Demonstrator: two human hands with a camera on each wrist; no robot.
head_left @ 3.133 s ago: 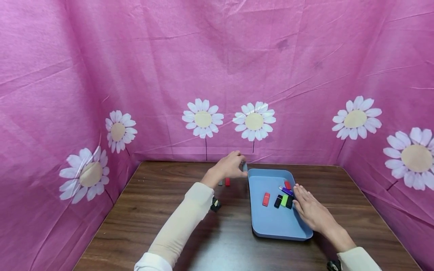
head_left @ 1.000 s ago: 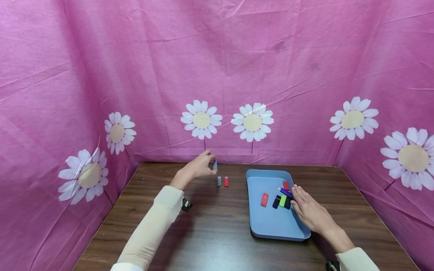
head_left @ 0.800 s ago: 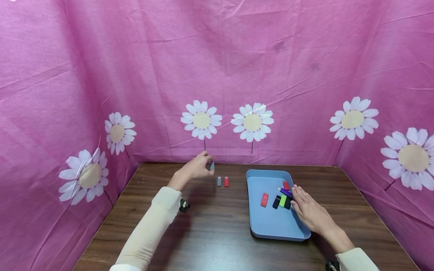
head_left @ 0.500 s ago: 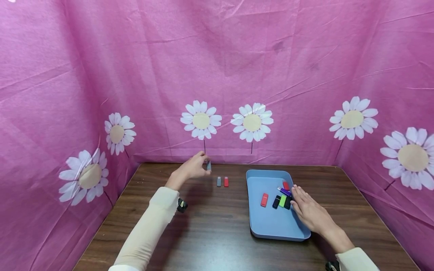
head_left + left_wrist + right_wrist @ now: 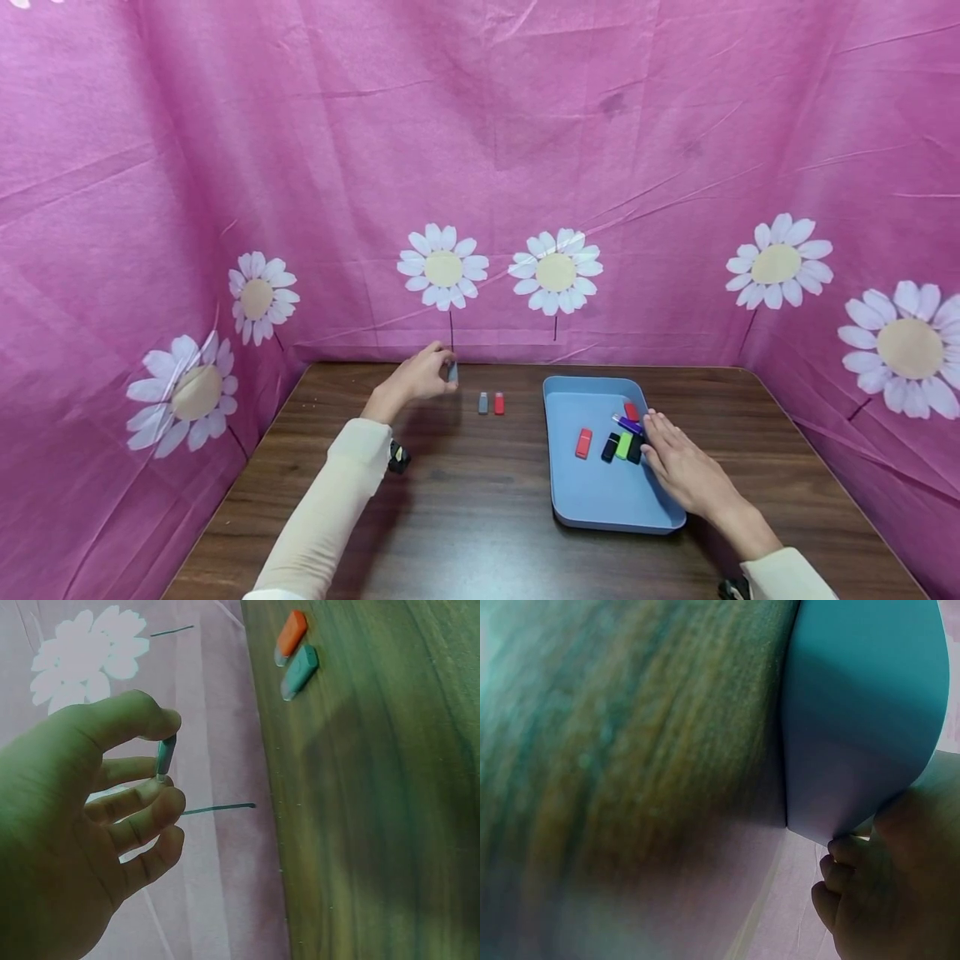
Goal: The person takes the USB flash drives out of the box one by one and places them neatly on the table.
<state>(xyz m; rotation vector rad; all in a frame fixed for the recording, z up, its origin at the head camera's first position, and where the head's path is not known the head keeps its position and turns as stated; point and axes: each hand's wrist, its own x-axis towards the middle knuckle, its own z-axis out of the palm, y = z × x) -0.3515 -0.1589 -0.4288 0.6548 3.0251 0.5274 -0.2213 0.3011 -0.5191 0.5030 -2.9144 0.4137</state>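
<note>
My left hand (image 5: pixel 417 377) pinches a grey USB stick (image 5: pixel 452 372) between thumb and fingers, above the table's back edge. The left wrist view shows the USB stick (image 5: pixel 166 755) upright at the thumb tip, its other fingers loosely bent. To its right on the table lie another grey USB stick (image 5: pixel 483 403) and a red USB stick (image 5: pixel 499 404), side by side. My right hand (image 5: pixel 692 468) rests with straight fingers on the right rim of the blue tray (image 5: pixel 592 500). In the right wrist view the tray's outer wall (image 5: pixel 862 712) is beside the fingers.
Inside the tray lie several USB sticks: a red one (image 5: pixel 583 443), a black one (image 5: pixel 611 447), a green one (image 5: pixel 624 446), a purple one (image 5: pixel 627 424) and others near the right hand. A pink flowered cloth (image 5: pixel 480 167) hangs behind the wooden table (image 5: pixel 480 517).
My left hand, carrying the grey USB stick, has moved left from the tray's back left corner past the two sticks on the table, lately slowing and lowering slightly. The right hand stays put.
</note>
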